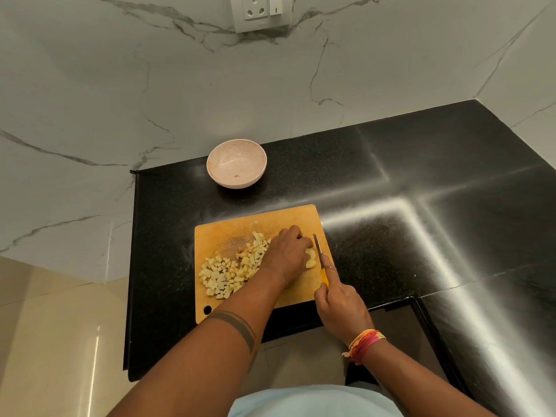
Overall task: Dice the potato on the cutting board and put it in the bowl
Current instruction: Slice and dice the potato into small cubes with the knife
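Potato piece (310,258) pinned by left hand (289,254), knife (319,254) gripped in right hand (340,305), diced heap (231,270) alongside, bowl (236,163) beyond board (240,224).

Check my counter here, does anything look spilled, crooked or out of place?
Nothing serious. The diced potato all lies on the cutting board, none on the black counter. The board's near edge overhangs the counter's front slightly. The pink bowl holds no potato, only a small dark speck.

A black counter (421,182) with bright reflections meets a white marble wall (120,85) at its far edge. A white socket plate (260,12) sits on this wall.
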